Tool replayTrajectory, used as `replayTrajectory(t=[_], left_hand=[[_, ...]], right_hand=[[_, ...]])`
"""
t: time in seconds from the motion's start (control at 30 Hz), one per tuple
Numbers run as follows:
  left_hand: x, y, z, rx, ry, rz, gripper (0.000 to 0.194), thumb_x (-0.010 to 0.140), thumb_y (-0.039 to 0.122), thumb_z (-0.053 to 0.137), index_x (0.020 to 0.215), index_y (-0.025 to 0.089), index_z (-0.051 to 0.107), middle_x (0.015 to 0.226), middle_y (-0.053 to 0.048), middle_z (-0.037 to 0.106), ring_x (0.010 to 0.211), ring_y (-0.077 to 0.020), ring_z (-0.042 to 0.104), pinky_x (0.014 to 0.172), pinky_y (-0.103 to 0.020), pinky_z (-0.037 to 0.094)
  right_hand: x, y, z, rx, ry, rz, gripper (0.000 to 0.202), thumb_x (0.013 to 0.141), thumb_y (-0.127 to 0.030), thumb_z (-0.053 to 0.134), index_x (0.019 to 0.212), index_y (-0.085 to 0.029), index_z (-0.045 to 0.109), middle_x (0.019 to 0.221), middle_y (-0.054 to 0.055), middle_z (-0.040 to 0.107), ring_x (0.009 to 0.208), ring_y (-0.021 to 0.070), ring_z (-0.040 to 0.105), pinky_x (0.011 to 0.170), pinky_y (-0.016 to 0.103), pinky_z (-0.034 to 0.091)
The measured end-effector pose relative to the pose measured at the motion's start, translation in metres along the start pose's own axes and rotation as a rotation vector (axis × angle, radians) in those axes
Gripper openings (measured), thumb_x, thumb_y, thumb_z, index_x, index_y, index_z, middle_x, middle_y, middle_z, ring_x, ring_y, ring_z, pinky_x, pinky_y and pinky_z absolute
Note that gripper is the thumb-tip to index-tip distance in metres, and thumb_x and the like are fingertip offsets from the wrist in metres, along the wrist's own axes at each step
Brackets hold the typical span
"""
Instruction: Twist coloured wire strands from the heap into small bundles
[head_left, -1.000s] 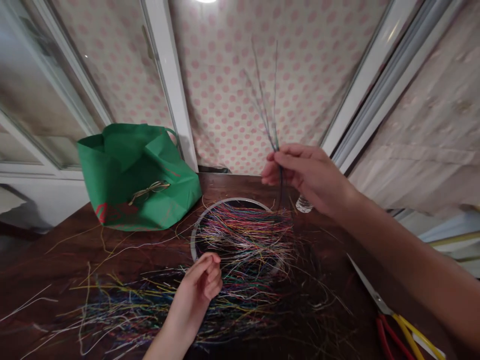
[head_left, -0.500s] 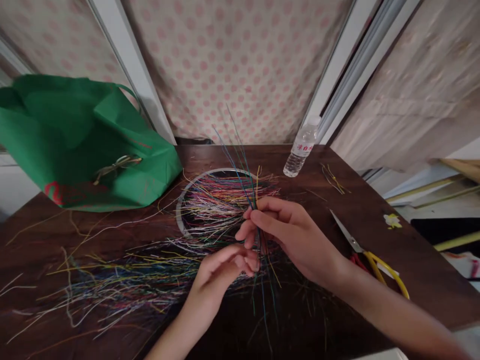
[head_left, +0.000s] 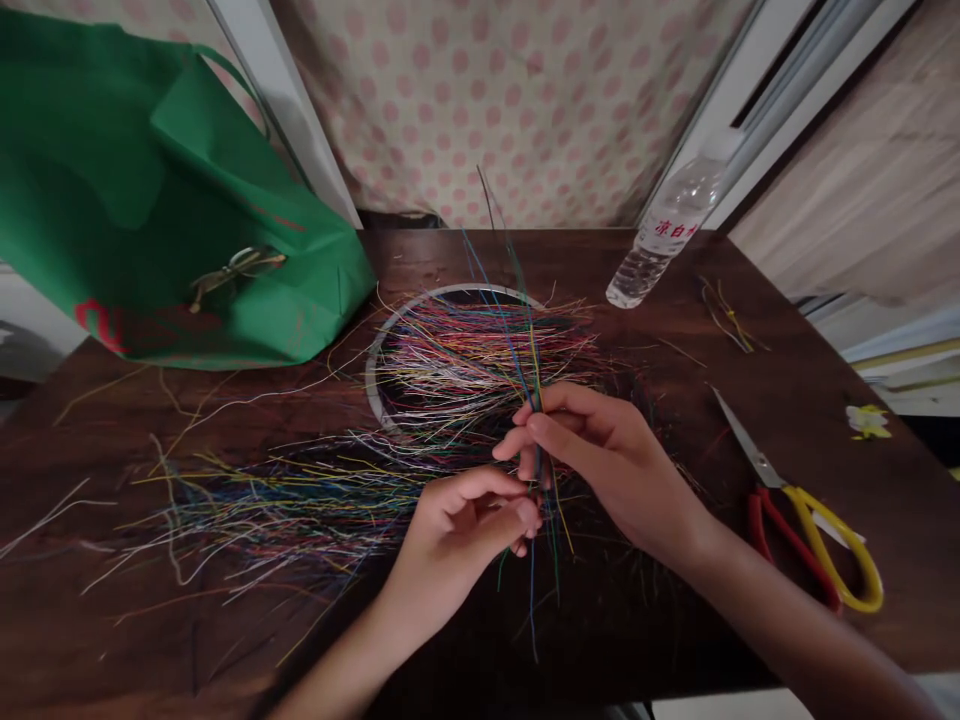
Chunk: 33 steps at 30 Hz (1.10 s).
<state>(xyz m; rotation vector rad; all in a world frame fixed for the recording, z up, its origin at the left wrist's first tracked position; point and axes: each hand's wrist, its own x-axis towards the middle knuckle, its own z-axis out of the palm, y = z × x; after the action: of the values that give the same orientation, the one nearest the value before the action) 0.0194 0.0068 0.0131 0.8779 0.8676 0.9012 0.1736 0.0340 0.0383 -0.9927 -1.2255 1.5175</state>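
Note:
Thin coloured wires (head_left: 512,338) stand roughly upright in a small bunch, pinched between the thumb and fingers of my right hand (head_left: 600,450). Their lower ends hang below both hands. My left hand (head_left: 465,525) is closed just beneath, thumb against fingers, around the lower part of the same bunch; its grip is partly hidden. Behind the hands, a thick heap of multicoloured wires (head_left: 465,350) lies across a round plate with a pale rim (head_left: 377,395). A second long heap of wires (head_left: 300,510) spreads over the dark wooden table to the left.
A green bag (head_left: 300,300) stands at the back left. At the back right is a clear water bottle (head_left: 664,235). Scissors (head_left: 795,510) with red and yellow handles lie right of my right arm. Farther right are a few loose wires (head_left: 727,315) and a small yellow-white flower (head_left: 868,422).
The camera view has shifted closer and lower over the table. Both hands remain together at the bunch; my left thumb has come nearer to the wires, and the bunch stands slightly more upright.

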Motion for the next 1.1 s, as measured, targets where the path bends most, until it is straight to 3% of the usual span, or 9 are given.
replayTrajectory(t=[0.33, 0.63, 0.87, 1.1], left_hand=[[0.004, -0.003, -0.005, -0.066, 0.010, -0.113, 0.007, 0.077, 0.018, 0.067, 0.071, 0.014, 0.068, 0.061, -0.006, 0.066, 0.052, -0.0159, 0.059, 0.052, -0.028, 0.049], [0.011, -0.010, -0.009, -0.158, -0.038, -0.225, 0.009, 0.078, 0.020, 0.068, 0.075, 0.011, 0.068, 0.063, -0.002, 0.064, 0.054, -0.0109, 0.058, 0.050, -0.022, 0.050], [0.013, -0.012, -0.008, -0.061, -0.053, -0.182, 0.016, 0.084, 0.026, 0.060, 0.073, 0.013, 0.061, 0.061, 0.001, 0.054, 0.053, -0.0084, 0.052, 0.051, -0.019, 0.047], [0.013, -0.015, -0.007, 0.063, -0.046, -0.172, 0.014, 0.086, 0.029, 0.056, 0.084, 0.016, 0.059, 0.056, 0.006, 0.042, 0.045, -0.0065, 0.039, 0.044, -0.018, 0.039]], right_hand=[[0.007, 0.002, 0.000, -0.138, 0.040, 0.060, 0.010, 0.088, -0.025, 0.058, 0.082, -0.020, 0.064, 0.076, 0.002, 0.071, 0.052, 0.0095, 0.056, 0.049, 0.024, 0.048], [0.010, 0.006, 0.002, -0.291, 0.102, 0.044, 0.010, 0.087, -0.022, 0.059, 0.081, -0.015, 0.060, 0.074, 0.001, 0.070, 0.048, 0.0052, 0.057, 0.045, 0.016, 0.047], [0.009, 0.010, -0.003, -0.491, 0.111, 0.004, 0.013, 0.089, -0.019, 0.054, 0.078, -0.015, 0.060, 0.069, -0.001, 0.068, 0.048, 0.0056, 0.055, 0.044, 0.016, 0.043], [0.011, 0.013, -0.005, -0.523, 0.118, -0.005, 0.012, 0.089, -0.022, 0.054, 0.078, -0.017, 0.056, 0.074, -0.001, 0.069, 0.045, 0.0062, 0.057, 0.042, 0.017, 0.045]])
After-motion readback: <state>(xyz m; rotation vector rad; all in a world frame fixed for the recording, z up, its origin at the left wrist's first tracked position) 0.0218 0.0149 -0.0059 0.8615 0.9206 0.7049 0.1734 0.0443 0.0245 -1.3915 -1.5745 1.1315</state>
